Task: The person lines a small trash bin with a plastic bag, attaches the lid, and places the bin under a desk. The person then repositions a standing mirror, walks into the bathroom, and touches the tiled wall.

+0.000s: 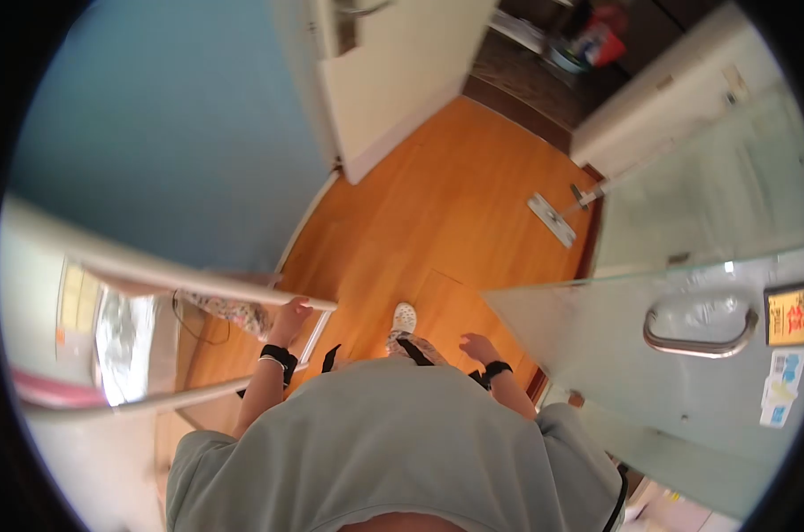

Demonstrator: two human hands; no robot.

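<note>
My left hand point(288, 323) is low at my left side, beside the end of a pale panel edge point(229, 288). Its fingers are loosely bent with nothing visible in them; I cannot tell whether they touch the edge. On the other side, my right hand point(479, 347) hangs over the floor near a glass door point(588, 306), apart from it. Its fingers are loosely spread and hold nothing. Both wrists carry dark bands. Below me, one white clog point(405, 316) stands on the orange wooden floor point(420, 213).
A flat mop point(553, 220) leans by the glass panel at right. The glass door has a metal handle point(699, 341) and a yellow pull sign point(788, 317). Ahead, a cream door point(393, 80) stands open beside a blue wall point(171, 124). A dark doorway with several items lies beyond.
</note>
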